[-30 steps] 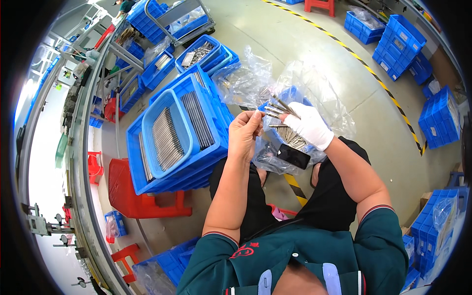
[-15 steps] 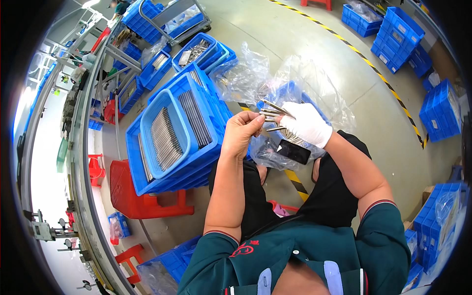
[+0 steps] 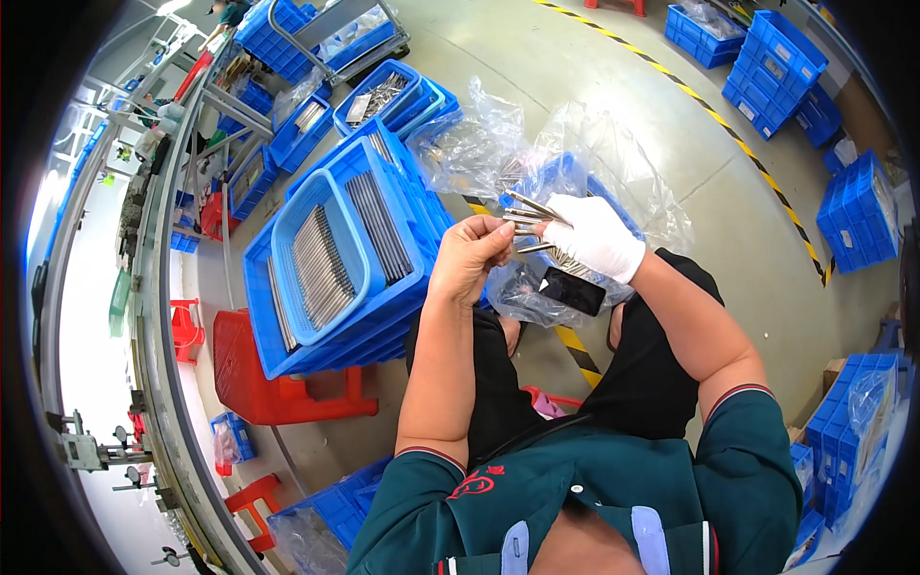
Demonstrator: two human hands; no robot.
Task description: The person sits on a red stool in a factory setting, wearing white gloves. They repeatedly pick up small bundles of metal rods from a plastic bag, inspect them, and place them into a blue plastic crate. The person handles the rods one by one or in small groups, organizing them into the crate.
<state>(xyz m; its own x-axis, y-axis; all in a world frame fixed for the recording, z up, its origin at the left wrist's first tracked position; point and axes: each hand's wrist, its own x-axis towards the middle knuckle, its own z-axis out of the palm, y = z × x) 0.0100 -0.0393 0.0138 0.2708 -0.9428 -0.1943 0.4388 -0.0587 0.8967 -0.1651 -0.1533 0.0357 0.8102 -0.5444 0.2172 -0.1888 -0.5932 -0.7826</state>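
Note:
My right hand (image 3: 596, 235), in a white glove, is closed round several thin metal rods (image 3: 527, 204) whose ends stick out toward the left. Bare, my left hand (image 3: 471, 251) pinches at the ends of these rods with thumb and forefinger. Below both hands lies a blue bin (image 3: 613, 206) lined with clear plastic, with more rods inside. A black phone-like rectangle (image 3: 573, 291) rests on the plastic near my knees. To the left, a light blue basket (image 3: 361, 278) holds a row of rods and sits in a larger blue crate (image 3: 410, 240) with more rods.
Beyond the crate stand blue baskets (image 3: 422, 103) of metal parts and a cart (image 3: 383, 57). A red stool (image 3: 240, 369) is at the left beside the crates. Clear plastic bags (image 3: 479, 144) spread over the floor. Stacked blue crates (image 3: 856, 213) line the right side.
The rods in my right hand have shifted slightly, and both hands have moved very little. Far off at the upper left, a person has come further into view.

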